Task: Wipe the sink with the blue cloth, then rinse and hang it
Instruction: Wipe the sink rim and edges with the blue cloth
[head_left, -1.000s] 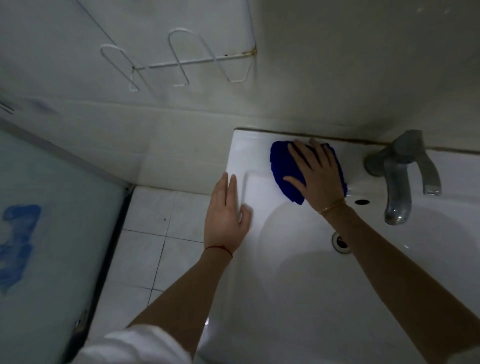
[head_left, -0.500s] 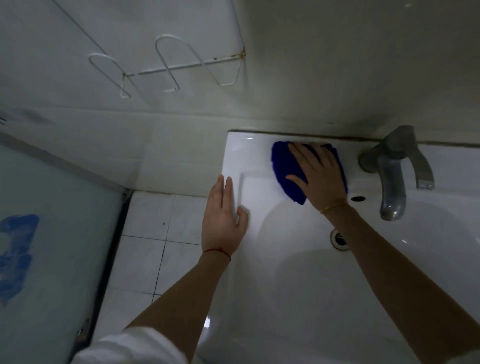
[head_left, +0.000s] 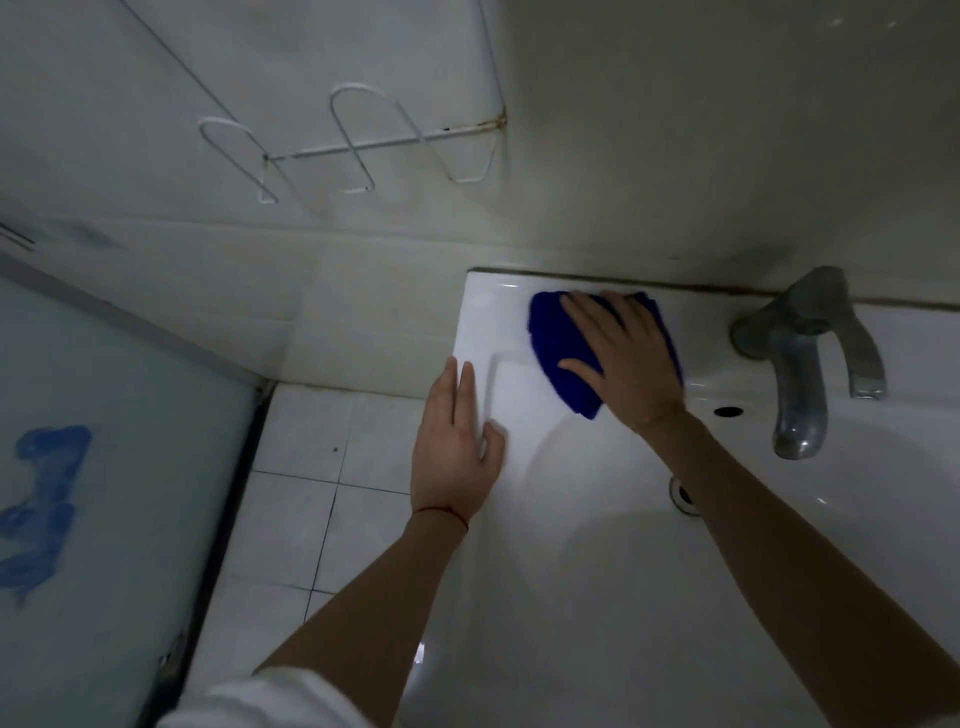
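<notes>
two hands at a white sink (head_left: 571, 597), seen from above in dim light.

right hand (head_left: 626, 358): lies flat on the cloth (head_left: 558, 358), palm down, fingers (head_left: 587, 317) straight and slightly spread, thumb out to the side; it presses the cloth and does not curl round it.

cloth: deep blue, bunched, on the flat back-left ledge of the sink, just in front of the wall joint and left of the tap (head_left: 802, 364). its far edge and lower tip show past the hand; the middle is covered by the hand.

left hand (head_left: 454, 452): rests flat on the left rim of the sink, fingers straight and close together, thumb lying on the inner slope of the basin. a thin red string circles the wrist. it holds nothing and lies apart from the cloth.

tap: grey metal, at the back ledge, spout pointing down over the basin, lever angled to the right. an overflow hole (head_left: 727, 411) lies just left of the spout.

drain (head_left: 683, 493): partly hidden behind the right forearm.

rack (head_left: 363, 148): white wire loops on the tiled wall, above and left of the sink.

floor (head_left: 306, 493): pale tiles, left of the sink.

panel (head_left: 93, 467): frosted, far left, with a blurred blue shape.
</notes>
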